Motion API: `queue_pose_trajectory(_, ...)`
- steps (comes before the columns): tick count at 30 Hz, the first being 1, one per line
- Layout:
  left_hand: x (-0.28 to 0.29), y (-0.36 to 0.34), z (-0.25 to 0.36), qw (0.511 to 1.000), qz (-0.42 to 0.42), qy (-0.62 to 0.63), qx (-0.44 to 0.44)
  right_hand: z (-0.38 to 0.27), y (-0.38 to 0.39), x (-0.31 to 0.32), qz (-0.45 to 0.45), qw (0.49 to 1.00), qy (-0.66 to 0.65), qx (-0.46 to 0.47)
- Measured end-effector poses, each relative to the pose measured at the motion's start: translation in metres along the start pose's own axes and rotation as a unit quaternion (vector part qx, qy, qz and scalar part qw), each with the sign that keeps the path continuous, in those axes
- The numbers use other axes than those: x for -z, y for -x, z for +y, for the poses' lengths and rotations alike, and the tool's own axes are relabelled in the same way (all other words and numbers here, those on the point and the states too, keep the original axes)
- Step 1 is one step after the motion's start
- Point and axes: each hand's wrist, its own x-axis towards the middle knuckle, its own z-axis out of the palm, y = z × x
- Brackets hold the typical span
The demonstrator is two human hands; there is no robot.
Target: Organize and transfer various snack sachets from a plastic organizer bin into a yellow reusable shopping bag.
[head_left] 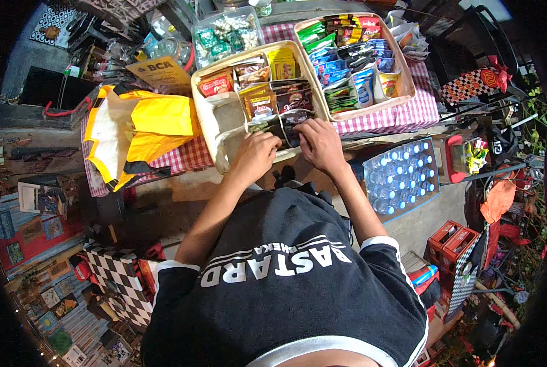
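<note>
Both my hands reach into the front compartments of a cream divided tray [203, 125]. My left hand [258, 158] is closed, its curled fingers on greenish sachets [262, 127] in a front compartment; the fingertips are partly hidden. Beside it, my right hand [320, 144] bends its fingers over dark sachets [293, 117] in the corner compartment. Behind them stand brown-and-yellow sachets [258, 104] and dark brown sachets [295, 100]. Red sachets [215, 84] and yellow packets [282, 65] fill compartments farther back. Two compartments at the tray's left show bare bottoms.
A second tray [409, 92] of colourful sachets adjoins on the right. A clear box [195, 38] of green-and-white wrapped pieces sits behind. A yellow bag [160, 122] lies left on the checked tablecloth [429, 110]. Bottled water [399, 177] stands below right, near red crates [450, 244].
</note>
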Motion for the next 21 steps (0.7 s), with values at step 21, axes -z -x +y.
queue_pose_trajectory(21,-0.016,-0.011,-0.001,0.997,0.031,-0.064,0.014,0.001,-0.003,0.0,-0.009,1.0,-0.012,0.001)
